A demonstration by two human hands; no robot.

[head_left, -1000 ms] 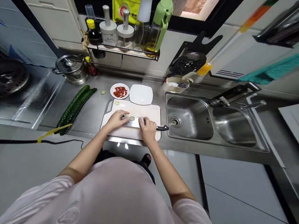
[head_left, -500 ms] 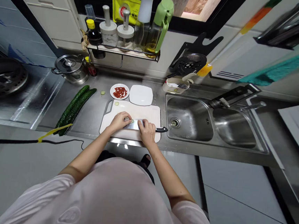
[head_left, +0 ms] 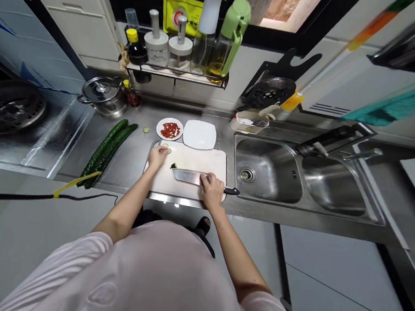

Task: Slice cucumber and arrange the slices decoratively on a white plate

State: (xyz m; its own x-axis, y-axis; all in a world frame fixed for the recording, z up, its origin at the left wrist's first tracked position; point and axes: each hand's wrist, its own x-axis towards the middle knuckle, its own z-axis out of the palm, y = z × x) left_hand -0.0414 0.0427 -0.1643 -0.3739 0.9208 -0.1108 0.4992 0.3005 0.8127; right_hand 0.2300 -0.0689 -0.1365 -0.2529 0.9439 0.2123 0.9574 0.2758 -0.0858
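My right hand (head_left: 211, 190) is wrapped round a kitchen knife (head_left: 187, 176), gripping it where the blade meets the black handle. The blade lies low over the white cutting board (head_left: 193, 157), pointing left. Just off its tip sits a small dark green cucumber end piece (head_left: 173, 165). At the board's upper left corner, my left hand (head_left: 158, 157) pinches a thin cucumber slice (head_left: 169, 151) at its fingertips, against the board. Another cucumber slice (head_left: 165, 145) lies right beside it.
Behind the board stand a plate of chopped red pieces (head_left: 159, 134) and a white square plate (head_left: 200, 135). Two whole cucumbers (head_left: 108, 151) and a loose slice (head_left: 146, 130) lie left. A steel pot (head_left: 105, 99) stands behind them. The double sink (head_left: 268, 168) is at right.
My left hand has left the blade and moved up and left with a cucumber slice. The knife is now lower, slightly right, with the end piece showing by its tip.
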